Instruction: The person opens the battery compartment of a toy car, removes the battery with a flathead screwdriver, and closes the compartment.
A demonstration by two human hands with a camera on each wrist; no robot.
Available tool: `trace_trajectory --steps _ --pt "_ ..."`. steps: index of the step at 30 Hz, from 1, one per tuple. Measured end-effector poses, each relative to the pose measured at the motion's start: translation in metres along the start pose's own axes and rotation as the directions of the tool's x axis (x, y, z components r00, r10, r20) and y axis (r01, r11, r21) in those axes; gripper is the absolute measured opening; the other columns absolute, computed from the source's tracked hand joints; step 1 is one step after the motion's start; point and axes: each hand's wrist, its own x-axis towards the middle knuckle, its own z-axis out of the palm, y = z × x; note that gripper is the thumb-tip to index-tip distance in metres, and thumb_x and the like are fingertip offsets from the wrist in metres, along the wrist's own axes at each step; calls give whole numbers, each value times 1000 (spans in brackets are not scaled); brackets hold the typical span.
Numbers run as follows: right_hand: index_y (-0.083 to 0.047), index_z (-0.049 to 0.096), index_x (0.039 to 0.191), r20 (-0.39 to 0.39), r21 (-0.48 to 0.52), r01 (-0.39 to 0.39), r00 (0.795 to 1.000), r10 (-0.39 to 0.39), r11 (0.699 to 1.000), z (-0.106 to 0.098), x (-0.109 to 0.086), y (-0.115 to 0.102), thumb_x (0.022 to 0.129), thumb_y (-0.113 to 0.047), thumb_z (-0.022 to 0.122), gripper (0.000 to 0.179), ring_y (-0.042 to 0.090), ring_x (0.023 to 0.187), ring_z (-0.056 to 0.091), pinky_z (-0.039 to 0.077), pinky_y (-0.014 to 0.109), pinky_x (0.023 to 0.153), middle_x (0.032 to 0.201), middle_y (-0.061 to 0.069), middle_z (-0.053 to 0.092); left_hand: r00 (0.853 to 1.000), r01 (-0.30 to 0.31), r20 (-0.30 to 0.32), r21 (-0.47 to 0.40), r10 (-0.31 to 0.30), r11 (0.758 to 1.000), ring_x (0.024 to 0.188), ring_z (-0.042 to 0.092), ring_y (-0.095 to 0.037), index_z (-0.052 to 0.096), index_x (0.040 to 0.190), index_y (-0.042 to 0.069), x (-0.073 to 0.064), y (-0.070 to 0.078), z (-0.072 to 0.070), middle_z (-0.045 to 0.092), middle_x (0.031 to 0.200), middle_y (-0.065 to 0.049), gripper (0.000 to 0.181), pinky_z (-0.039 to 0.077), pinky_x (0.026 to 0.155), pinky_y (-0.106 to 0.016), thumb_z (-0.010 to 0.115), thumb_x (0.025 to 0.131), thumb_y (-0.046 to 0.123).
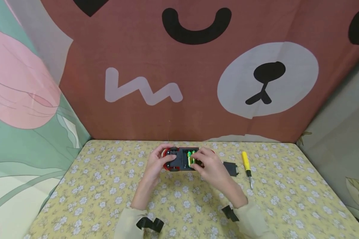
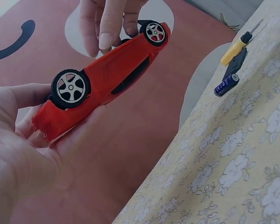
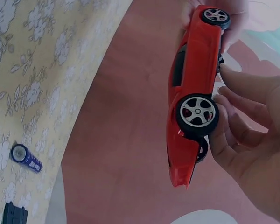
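A red toy car (image 2: 105,86) is held upside down above the table, its dark underside facing up in the head view. My left hand (image 1: 157,161) grips one end of it, thumb on the underside. In the car's uncovered battery compartment lie green batteries (image 1: 189,160), seen only in the head view. My right hand (image 1: 210,162) has thumb and fingertips at the two ends of a green battery, pinching it in the compartment. The wrist views show the car's side and wheels, with the compartment hidden.
A black battery cover (image 1: 230,168) lies right of the car, beside a yellow-handled screwdriver (image 1: 246,166). A blue battery (image 2: 226,85) rests on the flowered tablecloth (image 1: 107,199) near the cover; the head view does not show it. A printed curtain (image 1: 197,116) hangs behind the table.
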Motion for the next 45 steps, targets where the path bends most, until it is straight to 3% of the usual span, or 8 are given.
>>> trace_trajectory --steps 11,20,25,29,32,37,45 --pt "-4 79 101 4 -119 86 996 -86 989 3 -3 3 75 -7 92 29 18 84 55 54 33 70 94 5 58 1000 -7 -6 -14 7 1000 108 64 -25 66 123 -1 -1 -3 1 58 132 -17 36 60 79 -32 72 87 -2" --pt "-4 79 106 5 -143 136 991 -136 980 2 -3 5 74 -8 93 34 21 89 56 55 34 72 94 3 58 999 -26 -29 -3 26 1000 112 61 -26 70 117 6 0 -3 2 61 130 -16 32 59 81 -32 73 86 -2" --pt "-3 79 111 -4 -175 159 987 -162 972 3 -3 7 75 -9 92 39 21 88 53 53 33 69 94 3 56 998 -40 -48 -8 40 999 112 59 -25 67 120 -1 1 -2 4 64 123 -11 36 59 81 -31 73 85 -4" --pt "-3 79 110 -31 -181 195 978 -204 964 3 -1 7 76 -9 92 38 23 95 54 55 34 71 104 6 61 997 -36 -67 -3 36 999 107 60 -23 64 124 -6 1 -2 3 65 118 -7 41 58 79 -29 73 84 -3" --pt "-3 80 109 -46 -200 234 968 -248 951 4 1 8 75 -9 93 37 25 99 56 56 35 74 111 8 68 996 -26 -82 -4 26 1000 105 61 -22 67 121 -2 2 -2 2 65 116 -7 38 58 78 -29 73 84 -3" --pt "-3 81 109 -59 -234 284 950 -305 930 6 3 9 76 -8 93 36 25 98 59 55 34 75 110 8 77 995 -18 -94 -9 17 1000 104 61 -21 67 122 -2 3 0 2 64 117 -8 37 58 79 -29 74 85 -1" --pt "-4 80 113 -49 -280 314 939 -341 907 8 3 10 78 -8 91 37 26 100 60 56 33 75 114 9 77 995 -20 -97 -10 19 1000 104 63 -21 69 120 3 2 1 0 65 117 -7 35 59 79 -30 74 85 0"
